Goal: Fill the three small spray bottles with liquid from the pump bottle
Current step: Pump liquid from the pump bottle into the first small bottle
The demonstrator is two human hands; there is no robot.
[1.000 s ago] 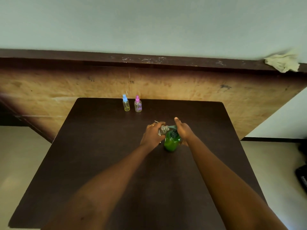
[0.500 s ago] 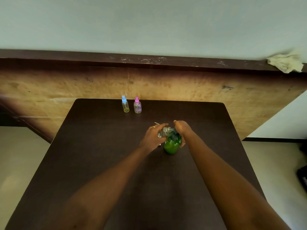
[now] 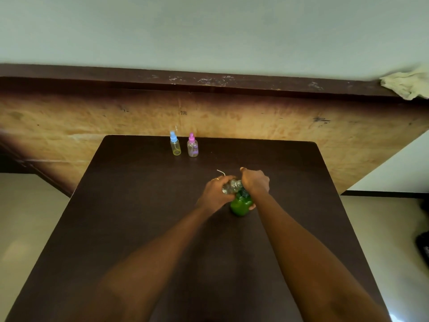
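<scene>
view: head | looks from above the near desk (image 3: 144,217) edge | faces forward-down toward wooden panel (image 3: 278,126) | close range | frame rim seemingly distorted

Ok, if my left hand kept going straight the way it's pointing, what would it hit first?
Probably the green pump bottle: the left hand, gripping the small clear bottle, points at its pump head, where the right hand grips.

Table (image 3: 139,205): yellow bottle (image 3: 175,147), pink bottle (image 3: 192,147), green bottle (image 3: 240,204).
</scene>
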